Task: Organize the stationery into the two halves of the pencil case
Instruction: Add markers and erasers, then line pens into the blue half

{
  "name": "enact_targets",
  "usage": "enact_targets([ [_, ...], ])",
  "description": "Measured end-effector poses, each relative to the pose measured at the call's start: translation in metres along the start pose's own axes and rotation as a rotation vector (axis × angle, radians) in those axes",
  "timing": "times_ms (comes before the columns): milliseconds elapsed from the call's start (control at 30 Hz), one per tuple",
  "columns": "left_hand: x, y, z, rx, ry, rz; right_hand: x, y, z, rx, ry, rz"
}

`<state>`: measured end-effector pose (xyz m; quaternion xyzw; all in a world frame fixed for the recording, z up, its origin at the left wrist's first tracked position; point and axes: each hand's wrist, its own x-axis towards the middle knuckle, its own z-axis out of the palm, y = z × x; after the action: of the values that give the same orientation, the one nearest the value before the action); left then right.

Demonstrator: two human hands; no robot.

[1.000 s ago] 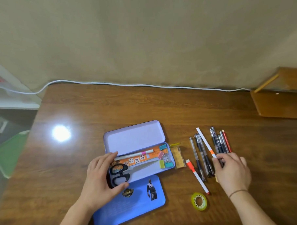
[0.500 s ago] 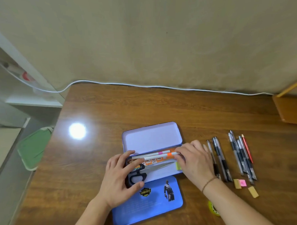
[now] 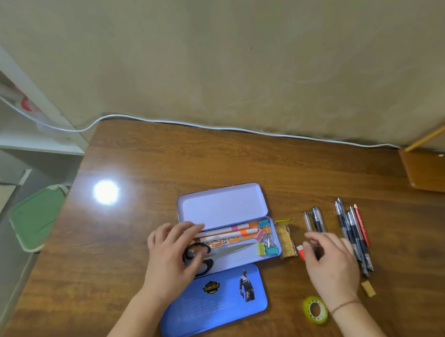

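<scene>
The pencil case lies open mid-table: a lavender lid [image 3: 222,206] at the back, a tray [image 3: 277,238] in the middle and a blue half [image 3: 222,303] with a figure print in front. Two white markers [image 3: 229,230], scissors [image 3: 235,249] and coloured binder clips [image 3: 266,243] lie in the tray. My left hand [image 3: 171,257] rests on the tray's left end, over the scissors' black handles. My right hand [image 3: 330,263] hovers with relaxed fingers over black pens [image 3: 318,220], next to a red marker cap [image 3: 300,251]. More pens [image 3: 351,229] and a red pencil [image 3: 360,223] lie beyond.
A tan packet [image 3: 285,239] lies against the tray's right side. A yellow-green tape roll [image 3: 315,310] and a tan eraser [image 3: 368,288] sit near my right wrist. A white cable [image 3: 214,128] runs along the wall. A wooden box [image 3: 430,169] stands far right, a green stool [image 3: 37,217] off the left edge.
My right hand carried the orange-banded white marker into the tray, released it and moved back right over the pens. My left hand stayed on the case.
</scene>
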<state>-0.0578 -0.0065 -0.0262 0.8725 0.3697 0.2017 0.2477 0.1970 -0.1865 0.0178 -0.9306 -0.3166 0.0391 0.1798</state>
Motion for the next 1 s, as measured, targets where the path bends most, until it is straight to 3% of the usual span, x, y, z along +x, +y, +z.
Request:
enact_targets([
  [133,0.027,0.018,0.016,0.15,-0.008,0.035,-0.003,0.004,0.002,-0.186,-0.15,0.015],
  [333,0.038,0.017,0.033,0.176,-0.056,0.028,-0.002,-0.007,-0.002,-0.369,-0.264,0.044],
  [400,0.039,0.017,0.034,0.162,-0.063,0.001,-0.004,-0.006,-0.003,-0.384,-0.262,0.045],
  [467,0.039,0.018,0.033,0.147,-0.085,-0.017,-0.005,-0.011,-0.006,-0.275,-0.154,0.026],
  [533,0.038,0.019,0.031,0.115,-0.097,-0.018,-0.005,-0.025,-0.007,-0.084,-0.028,-0.097],
  [600,0.038,0.017,0.027,0.035,-0.083,-0.02,-0.005,-0.048,-0.001,-0.011,-0.001,-0.368],
  [667,0.036,0.013,0.024,-0.064,-0.059,-0.038,-0.005,-0.069,0.014,-0.068,-0.026,-0.649],
  [733,0.032,0.008,0.022,-0.118,-0.039,-0.042,-0.002,-0.083,0.033,-0.154,-0.094,-0.803],
  [900,0.028,0.004,0.025,-0.14,-0.037,0.004,0.007,-0.095,0.067,-0.219,-0.157,-0.909],
  [1000,0.028,0.004,0.024,-0.142,-0.033,0.013,0.005,-0.094,0.061,-0.174,-0.166,-0.843],
])
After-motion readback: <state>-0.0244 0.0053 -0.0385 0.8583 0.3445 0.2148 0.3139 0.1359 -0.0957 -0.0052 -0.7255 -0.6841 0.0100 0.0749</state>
